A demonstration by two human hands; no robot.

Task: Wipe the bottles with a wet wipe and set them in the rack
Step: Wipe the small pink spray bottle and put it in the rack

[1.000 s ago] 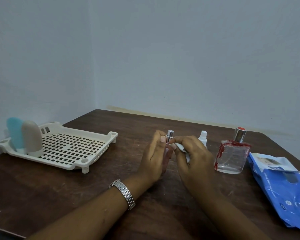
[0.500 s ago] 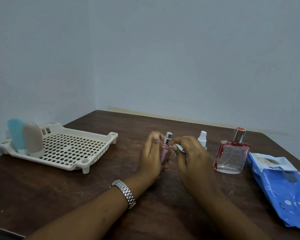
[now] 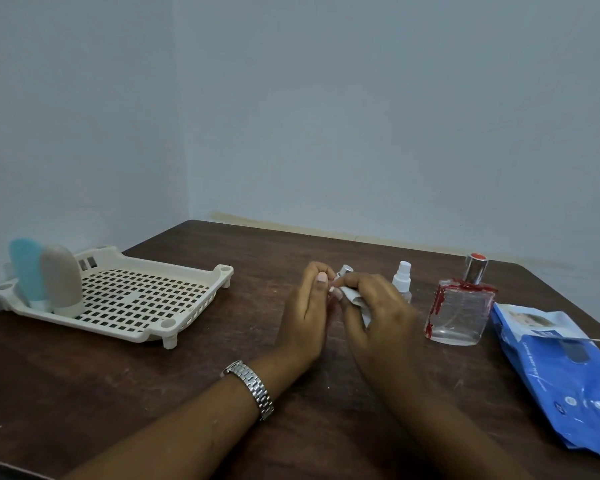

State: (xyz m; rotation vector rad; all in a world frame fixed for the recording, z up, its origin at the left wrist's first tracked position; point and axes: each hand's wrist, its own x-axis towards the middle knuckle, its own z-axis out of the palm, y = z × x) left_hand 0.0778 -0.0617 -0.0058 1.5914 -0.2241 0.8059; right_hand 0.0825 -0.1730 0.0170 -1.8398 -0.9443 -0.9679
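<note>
My left hand (image 3: 307, 313) holds a small pinkish bottle with a silver cap (image 3: 344, 270) at mid-table; only the cap shows between the hands. My right hand (image 3: 378, 311) grips a white wet wipe (image 3: 355, 303) and presses it against that bottle. A small white spray bottle (image 3: 401, 279) stands just behind my right hand. A square clear glass bottle (image 3: 459, 311) with red trim and a silver cap stands to the right. The cream rack (image 3: 146, 306) sits at the left, with a blue bottle (image 3: 25, 275) and a beige bottle (image 3: 61, 280) standing in its left end.
A blue wet wipe pack (image 3: 565, 368) lies at the right edge of the dark wooden table (image 3: 118, 375). Pale walls meet in a corner behind the table.
The small bottle has turned and tilted between my hands while the wipe rubs it. Both hands stay at mid-table.
</note>
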